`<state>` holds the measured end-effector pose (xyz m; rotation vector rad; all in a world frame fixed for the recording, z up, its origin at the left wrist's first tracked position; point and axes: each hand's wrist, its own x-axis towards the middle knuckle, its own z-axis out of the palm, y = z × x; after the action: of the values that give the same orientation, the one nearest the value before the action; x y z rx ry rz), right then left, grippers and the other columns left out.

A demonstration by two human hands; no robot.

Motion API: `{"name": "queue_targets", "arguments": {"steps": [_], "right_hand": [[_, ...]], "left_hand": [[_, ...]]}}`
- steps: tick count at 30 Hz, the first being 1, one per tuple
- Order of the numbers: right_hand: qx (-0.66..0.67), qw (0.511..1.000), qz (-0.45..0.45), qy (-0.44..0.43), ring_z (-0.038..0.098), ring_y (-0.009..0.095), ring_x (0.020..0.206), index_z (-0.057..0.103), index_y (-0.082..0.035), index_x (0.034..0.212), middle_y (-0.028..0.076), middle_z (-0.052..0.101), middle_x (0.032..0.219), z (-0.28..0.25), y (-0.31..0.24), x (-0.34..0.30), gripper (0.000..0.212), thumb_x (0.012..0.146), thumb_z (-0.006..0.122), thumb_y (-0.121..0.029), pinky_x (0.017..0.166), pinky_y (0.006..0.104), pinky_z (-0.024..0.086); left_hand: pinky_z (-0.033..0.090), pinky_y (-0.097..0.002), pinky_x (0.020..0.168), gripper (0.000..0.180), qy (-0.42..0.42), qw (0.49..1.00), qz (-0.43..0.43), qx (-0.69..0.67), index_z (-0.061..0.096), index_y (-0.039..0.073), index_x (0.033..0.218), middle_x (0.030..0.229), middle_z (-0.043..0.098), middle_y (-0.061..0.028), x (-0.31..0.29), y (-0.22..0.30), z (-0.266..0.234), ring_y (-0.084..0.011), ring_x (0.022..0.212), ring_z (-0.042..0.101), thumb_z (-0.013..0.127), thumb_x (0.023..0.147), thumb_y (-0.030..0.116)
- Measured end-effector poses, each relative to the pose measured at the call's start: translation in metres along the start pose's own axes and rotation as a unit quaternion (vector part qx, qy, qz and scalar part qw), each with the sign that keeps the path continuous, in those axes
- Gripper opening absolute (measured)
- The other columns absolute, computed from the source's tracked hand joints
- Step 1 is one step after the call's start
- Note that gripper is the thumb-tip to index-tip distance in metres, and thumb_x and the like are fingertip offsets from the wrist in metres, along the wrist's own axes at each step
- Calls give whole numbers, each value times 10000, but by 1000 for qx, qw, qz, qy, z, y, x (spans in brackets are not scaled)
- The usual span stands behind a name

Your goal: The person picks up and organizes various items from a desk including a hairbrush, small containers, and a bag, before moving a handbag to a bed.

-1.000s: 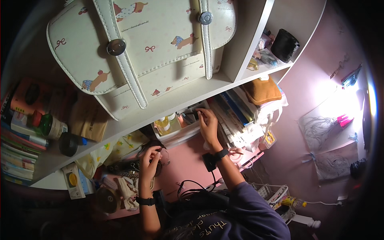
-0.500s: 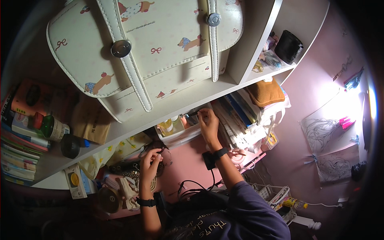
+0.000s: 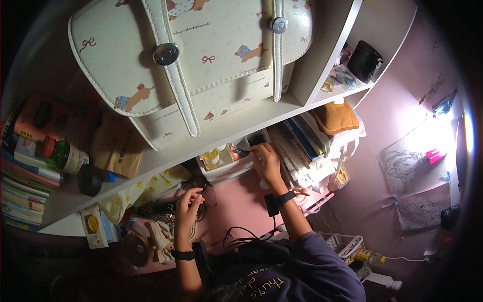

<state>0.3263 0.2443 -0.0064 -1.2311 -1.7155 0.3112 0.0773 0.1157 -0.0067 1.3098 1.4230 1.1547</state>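
My right hand (image 3: 265,162) is at the front right edge of a white organizer box (image 3: 221,175), its fingertips pinched together. Beside those fingertips, inside the box, lies a small dark bluish piece (image 3: 241,151); what the fingers hold, if anything, is too small to name. In the box's left compartment stands a bottle of yellowish liquid (image 3: 211,158). My left hand (image 3: 187,209) hovers over the left part of the pink desk (image 3: 236,201), fingers curled in toward the thumb. Whatever may be in them is hidden. Dark-framed glasses (image 3: 198,182) lie just beyond it.
A cream satchel (image 3: 221,85) with dog prints fills the white shelf (image 3: 241,126) above the box. Stacked books and papers (image 3: 292,156) stand right of it, topped by a brown pouch (image 3: 336,117). Black cables (image 3: 241,236) run near my body. Bags and small items crowd the left.
My right hand has drawn slightly down and toward me at the box, and the dark bluish piece shows more clearly. My left hand stays put. The view has shifted slightly.
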Motion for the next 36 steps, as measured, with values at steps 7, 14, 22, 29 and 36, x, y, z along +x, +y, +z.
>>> {"name": "queue_targets", "arguments": {"steps": [7, 14, 22, 29, 36], "right_hand": [[-29, 999, 0, -26, 581, 277, 681, 602, -48, 806, 112, 573, 767, -4, -1, 3, 55, 756, 610, -70, 587, 327, 468], [-4, 1000, 18, -25, 576, 271, 708, 622, -45, 849, 88, 574, 824, -7, -2, 2, 125, 724, 625, -43, 610, 336, 471], [-96, 977, -156, -110, 496, 249, 809, 617, -111, 950, 47, 544, 877, -2, -24, 2, 303, 666, 697, -180, 705, 360, 390], [-105, 979, -155, -78, 512, 274, 802, 614, -66, 924, 83, 587, 854, 8, -27, 9, 216, 719, 646, -127, 718, 370, 391], [105, 994, -10, 8, 549, 225, 708, 573, 11, 958, 126, 583, 834, 8, -29, 22, 167, 791, 574, 15, 664, 304, 444]], "left_hand": [[448, -261, 693, 208, 13, 1000, -11, 0, 566, 30, 1054, 793, 590, -59, -8, -2, -7, -136, 754, 578, 527, 882, 141], [449, -270, 695, 239, 35, 999, -8, -14, 550, 17, 1076, 797, 586, -62, -22, -8, -28, -138, 751, 567, 508, 900, 172], [453, -266, 736, 249, 94, 994, -18, -49, 539, 8, 1092, 821, 551, -49, -52, -16, -60, -131, 792, 552, 479, 918, 175], [463, -266, 718, 243, 131, 991, -36, -15, 545, 4, 1080, 792, 562, -54, -73, -10, -73, -129, 765, 559, 479, 920, 175], [465, -269, 717, 245, 147, 989, -21, -23, 544, 2, 1082, 800, 569, -57, -85, -17, -76, -126, 774, 561, 482, 921, 177]]}}
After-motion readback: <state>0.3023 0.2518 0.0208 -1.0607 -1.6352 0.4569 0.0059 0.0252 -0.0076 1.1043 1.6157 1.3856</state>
